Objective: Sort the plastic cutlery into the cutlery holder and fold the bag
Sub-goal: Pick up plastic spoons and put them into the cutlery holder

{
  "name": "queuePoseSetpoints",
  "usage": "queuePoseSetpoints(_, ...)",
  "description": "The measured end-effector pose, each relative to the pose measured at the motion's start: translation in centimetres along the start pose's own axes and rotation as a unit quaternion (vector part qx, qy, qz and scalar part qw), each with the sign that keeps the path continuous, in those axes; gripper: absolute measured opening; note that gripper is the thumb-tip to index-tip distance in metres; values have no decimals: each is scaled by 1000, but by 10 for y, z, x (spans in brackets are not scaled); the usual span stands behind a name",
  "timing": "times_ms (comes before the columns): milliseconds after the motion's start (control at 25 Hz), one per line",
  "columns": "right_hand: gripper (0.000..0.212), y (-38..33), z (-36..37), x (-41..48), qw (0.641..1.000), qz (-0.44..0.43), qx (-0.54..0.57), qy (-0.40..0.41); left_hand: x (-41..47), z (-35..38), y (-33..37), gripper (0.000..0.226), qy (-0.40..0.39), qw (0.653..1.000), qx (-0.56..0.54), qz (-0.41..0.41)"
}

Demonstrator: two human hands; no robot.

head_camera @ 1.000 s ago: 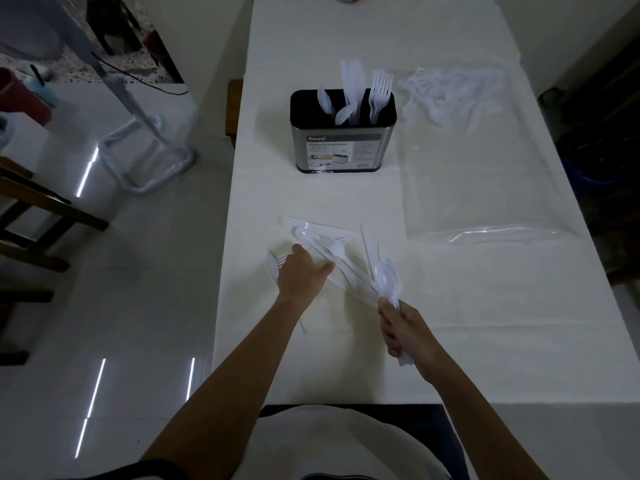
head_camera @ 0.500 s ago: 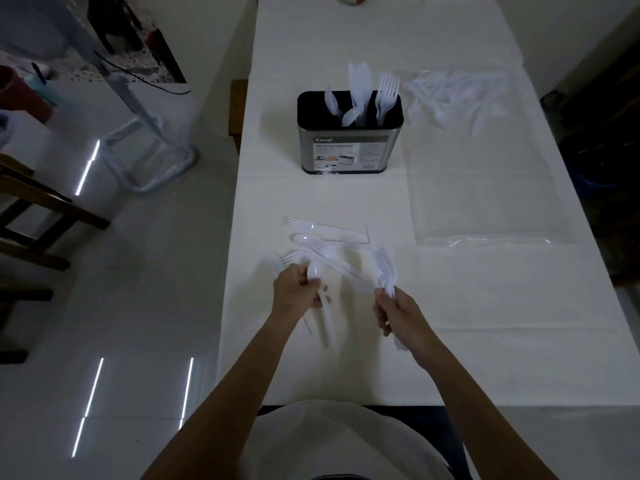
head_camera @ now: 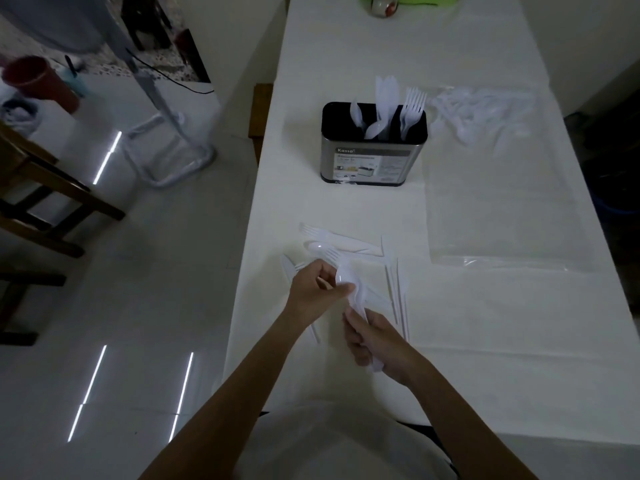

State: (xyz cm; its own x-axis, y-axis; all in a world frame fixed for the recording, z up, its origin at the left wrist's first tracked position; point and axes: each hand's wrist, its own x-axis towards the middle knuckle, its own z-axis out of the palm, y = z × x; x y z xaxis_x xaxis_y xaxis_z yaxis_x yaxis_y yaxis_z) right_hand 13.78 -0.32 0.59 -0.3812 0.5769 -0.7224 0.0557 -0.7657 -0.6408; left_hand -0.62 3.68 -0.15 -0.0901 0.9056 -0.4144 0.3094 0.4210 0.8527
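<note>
While spoons (head_camera: 352, 289) are gathered near: right hand (head_camera: 372, 341) curled round their handles; left hand (head_camera: 317, 291) seemingly pinching one bowl (dim view). Next: carry them to the holder (head_camera: 374, 161), far centre, spoon slot; bag (head_camera: 498, 202) far right, unfolded.

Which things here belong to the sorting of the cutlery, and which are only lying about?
For the job:
- holder
- bag, some cutlery inside
- loose cutlery on the table
- spoons, held by left hand and right hand

Lying about:
- red cup
- chair
- mug
</note>
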Motion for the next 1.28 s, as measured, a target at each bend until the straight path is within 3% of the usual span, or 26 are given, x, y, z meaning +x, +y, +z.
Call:
queuePoseSetpoints(80,35,-3,-4,0,1000,-9,-4,14,10,-4,5,19,18,1000,-19,14)
queuePoseSetpoints(160,35,-6,-11,2,999,-9,8,32,26,-13,5,17,93,995,15,33)
queuePoseSetpoints(240,34,-8,-17,2,999,-12,9,43,46,-24,-3,20,156,974,155,56)
queuePoseSetpoints(320,34,-9,-23,2,998,-23,1,52,61,-28,-8,24,143,942,301,45)
queuePoseSetpoints(440,33,-13,-26,2,997,-35,-10,69,72,-27,-9,20,134,918,370,48)
queuePoseSetpoints(600,29,-21,-32,4,995,-43,-15,88,74,-27,-2,9,161,965,156,135)
queuePoseSetpoints(760,21,-34,-42,4,993,-51,-6,104,63,-31,34,6,195,963,-16,188)
queuePoseSetpoints(880,20,-46,-48,3,989,-75,4,125,54,-37,67,11,208,957,-48,196)
queuePoseSetpoints(1040,28,-57,-47,-1,989,-86,-37,117,41,-23,77,20,57,980,-73,175)
queuePoseSetpoints(1120,35,-58,-40,-3,992,-69,-50,91,36,-10,69,19,18,985,-77,152)
queuePoseSetpoints(1280,36,-51,-29,-7,996,-68,62,6,32,1,61,11,2,986,-58,158)
